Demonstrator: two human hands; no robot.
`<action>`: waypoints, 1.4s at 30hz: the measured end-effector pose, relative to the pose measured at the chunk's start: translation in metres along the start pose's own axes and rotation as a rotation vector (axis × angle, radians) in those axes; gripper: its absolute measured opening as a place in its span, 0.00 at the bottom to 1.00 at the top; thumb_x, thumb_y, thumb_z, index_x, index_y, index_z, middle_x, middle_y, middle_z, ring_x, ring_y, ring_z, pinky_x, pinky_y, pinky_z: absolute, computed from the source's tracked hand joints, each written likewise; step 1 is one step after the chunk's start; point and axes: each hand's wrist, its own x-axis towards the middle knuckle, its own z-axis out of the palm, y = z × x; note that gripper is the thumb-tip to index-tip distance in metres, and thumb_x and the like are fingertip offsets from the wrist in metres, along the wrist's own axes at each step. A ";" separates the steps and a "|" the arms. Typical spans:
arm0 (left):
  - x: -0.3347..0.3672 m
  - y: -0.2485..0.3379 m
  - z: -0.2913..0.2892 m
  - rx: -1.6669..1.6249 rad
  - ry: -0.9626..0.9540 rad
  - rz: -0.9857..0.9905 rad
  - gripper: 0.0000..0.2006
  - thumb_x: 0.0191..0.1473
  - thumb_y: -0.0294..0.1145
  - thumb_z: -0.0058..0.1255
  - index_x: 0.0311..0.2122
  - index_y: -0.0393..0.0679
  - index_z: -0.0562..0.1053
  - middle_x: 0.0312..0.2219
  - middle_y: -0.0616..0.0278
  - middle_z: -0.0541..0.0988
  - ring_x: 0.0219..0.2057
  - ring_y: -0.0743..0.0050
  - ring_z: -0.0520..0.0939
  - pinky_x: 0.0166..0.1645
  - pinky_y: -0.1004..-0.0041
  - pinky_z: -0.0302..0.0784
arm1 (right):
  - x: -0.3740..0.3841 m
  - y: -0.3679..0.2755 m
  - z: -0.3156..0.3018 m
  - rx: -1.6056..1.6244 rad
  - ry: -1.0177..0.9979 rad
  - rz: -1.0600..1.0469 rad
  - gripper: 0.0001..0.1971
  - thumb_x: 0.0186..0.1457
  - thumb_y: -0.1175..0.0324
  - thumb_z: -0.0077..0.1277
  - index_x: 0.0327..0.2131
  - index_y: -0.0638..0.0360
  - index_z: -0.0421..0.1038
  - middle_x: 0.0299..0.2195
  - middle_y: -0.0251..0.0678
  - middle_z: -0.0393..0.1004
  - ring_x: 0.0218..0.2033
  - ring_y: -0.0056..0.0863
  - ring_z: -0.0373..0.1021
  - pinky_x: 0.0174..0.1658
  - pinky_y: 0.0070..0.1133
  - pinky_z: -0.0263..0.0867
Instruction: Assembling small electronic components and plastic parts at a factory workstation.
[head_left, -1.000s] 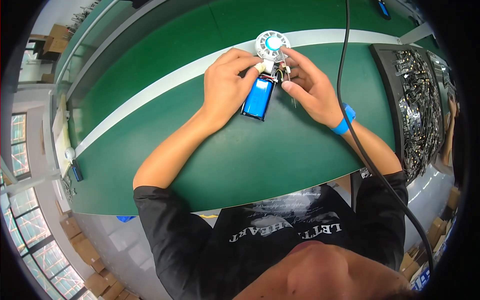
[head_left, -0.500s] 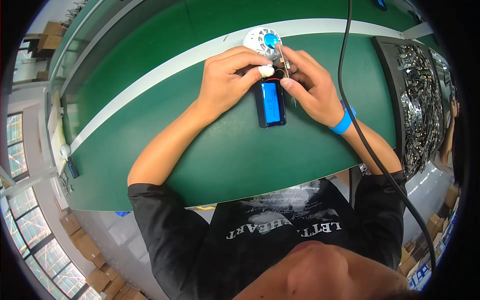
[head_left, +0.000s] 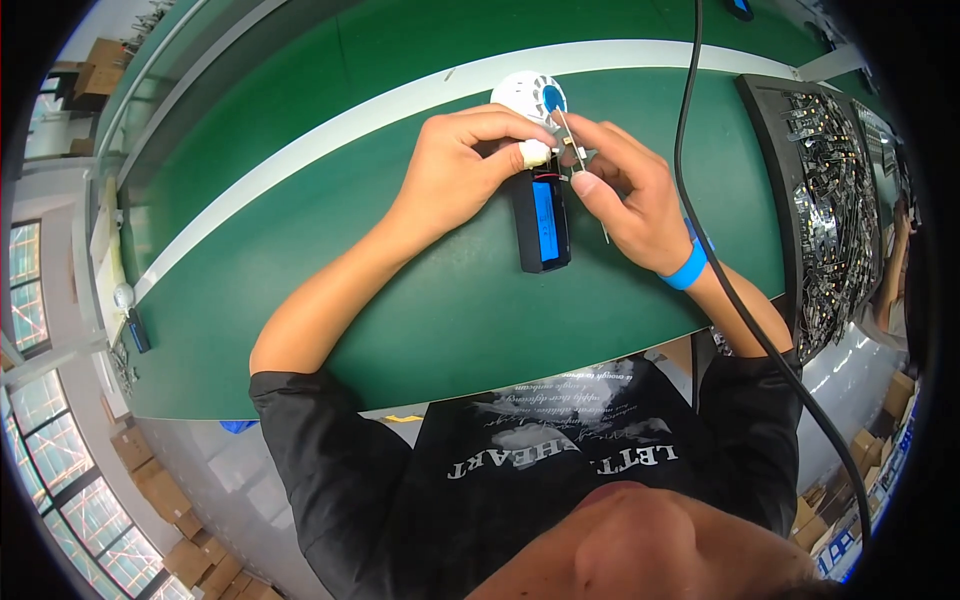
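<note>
A device with a white slotted round head, a blue disc in it, and a black rectangular body with a blue face rests on the green table. Red and dark wires show at the body's upper end. My right hand pinches a thin circuit board between thumb and fingers, held nearly edge-on beside the device's neck. My left hand, its thumb tip wrapped in white, is closed at that neck. A small whitish piece shows at its fingertips; what exactly they grip is hidden.
A black tray heaped with several small metal-and-board parts stands at the right. A black cable hangs across the right side, over my right forearm. A similar small device lies at the far left edge. A white strip crosses the table behind.
The device has turned slightly, so its blue face and blue disc look narrower. Its body and both hands have shifted a little toward me. Both hands keep their grip.
</note>
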 end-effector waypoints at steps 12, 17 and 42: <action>-0.001 0.006 0.000 0.428 -0.022 0.231 0.09 0.48 0.20 0.60 0.38 0.40 0.83 0.31 0.59 0.83 0.30 0.65 0.83 0.35 0.71 0.78 | -0.006 0.001 -0.009 0.078 -0.034 0.176 0.27 0.60 0.75 0.48 0.64 0.62 0.63 0.44 0.33 0.72 0.29 0.13 0.65 0.33 0.15 0.64; -0.003 0.012 0.012 0.375 0.091 0.262 0.06 0.46 0.21 0.62 0.33 0.41 0.83 0.27 0.61 0.83 0.29 0.67 0.82 0.33 0.71 0.77 | -0.005 -0.002 0.000 0.051 -0.011 0.065 0.26 0.60 0.76 0.49 0.63 0.63 0.64 0.37 0.31 0.71 0.27 0.14 0.63 0.30 0.16 0.62; -0.010 0.014 0.017 0.868 0.228 0.548 0.07 0.38 0.26 0.66 0.24 0.47 0.78 0.22 0.70 0.77 0.23 0.68 0.77 0.32 0.71 0.69 | 0.000 -0.003 -0.003 -0.147 -0.090 0.033 0.25 0.56 0.78 0.53 0.59 0.64 0.68 0.33 0.37 0.68 0.25 0.21 0.64 0.29 0.19 0.61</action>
